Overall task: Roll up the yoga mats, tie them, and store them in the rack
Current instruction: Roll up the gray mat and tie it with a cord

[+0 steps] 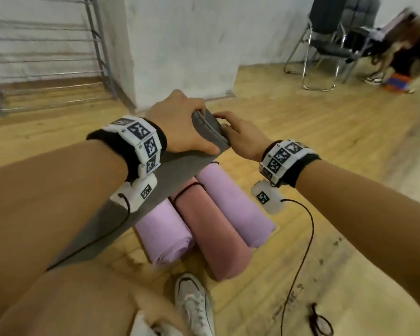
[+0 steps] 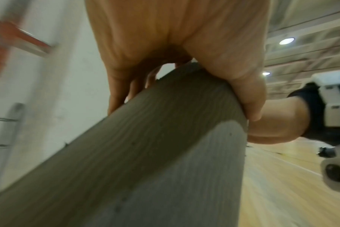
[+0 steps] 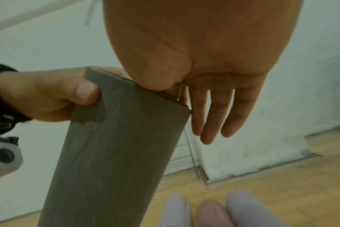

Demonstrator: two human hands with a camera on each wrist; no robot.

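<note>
Wooden floor (image 1: 301, 132) below; left hand (image 1: 180, 122) grips grey mat (image 1: 175, 170) end.

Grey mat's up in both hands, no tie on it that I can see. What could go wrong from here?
1. No cord shows on the grey mat; only the left hand grips it, while the right hand rests open-fingered at its end, so the layers there may spring loose.
2. The three rolled mats lie on the floor directly below, by the shoe; stepping toward the rack risks tripping.
3. The wrist cable hangs low and could snag.
</note>
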